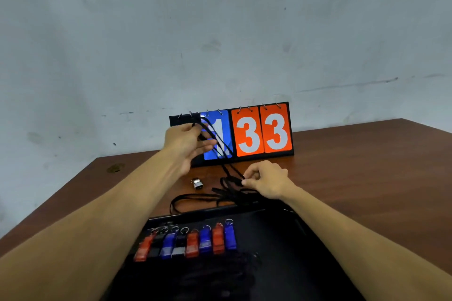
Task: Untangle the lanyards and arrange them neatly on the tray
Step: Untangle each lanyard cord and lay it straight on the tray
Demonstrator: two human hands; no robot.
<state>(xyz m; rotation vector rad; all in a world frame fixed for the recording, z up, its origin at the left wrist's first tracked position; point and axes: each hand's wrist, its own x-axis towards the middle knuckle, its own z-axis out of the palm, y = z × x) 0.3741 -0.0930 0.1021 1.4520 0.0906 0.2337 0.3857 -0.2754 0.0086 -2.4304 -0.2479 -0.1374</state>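
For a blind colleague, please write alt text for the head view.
The left hand holds tangled black lanyards up over a wooden table while the right hand pinches them lower down. Nearer, a black tray carries a row of red, blue and black ringed pieces; a scoreboard stands behind.

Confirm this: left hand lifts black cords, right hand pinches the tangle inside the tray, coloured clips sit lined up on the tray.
Wrong in one respect: in the head view the right hand pinches the tangle on the wooden table, beyond the tray, not inside it. The left hand does lift black cords, and coloured clips sit lined up on the tray.
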